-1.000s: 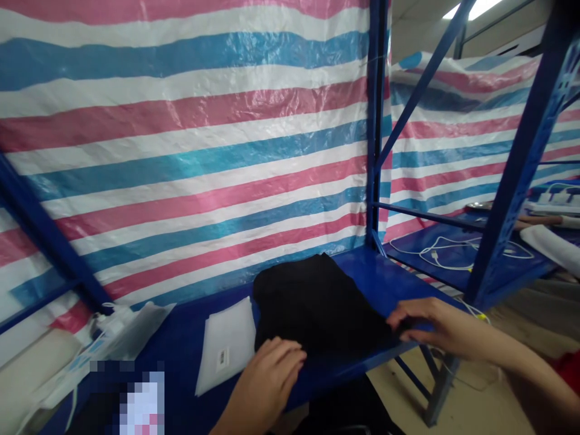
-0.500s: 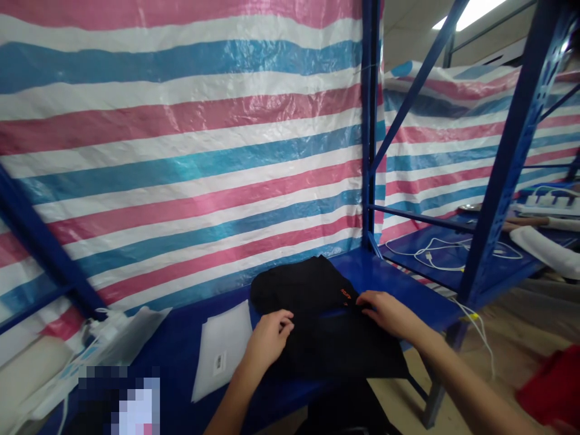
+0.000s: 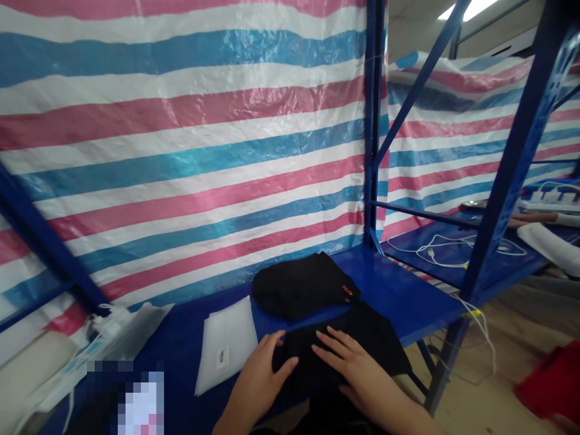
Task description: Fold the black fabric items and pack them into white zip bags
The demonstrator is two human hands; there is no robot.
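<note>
Two dark pieces of cloth lie on the blue tabletop. The farther one is a folded black cloth with small orange lettering near its right end. Nearer to me is a second black cloth, its front part hidden by my hands and lost against dark clothing. My left hand rests at its left edge, thumb and fingers apart. Flat on its middle lies my right hand, fingers spread. Left of the cloths are white plastic bags with a small barcode label.
A striped plastic sheet hangs behind the table. Blue metal posts stand at the right. White power strips lie at the left edge. On the neighbouring table are white cables and another person's white sleeve.
My right hand has moved left and nearer, from beside the orange lettering onto the front cloth. My left hand is slightly lower. A blue gap now shows between the two cloths.
</note>
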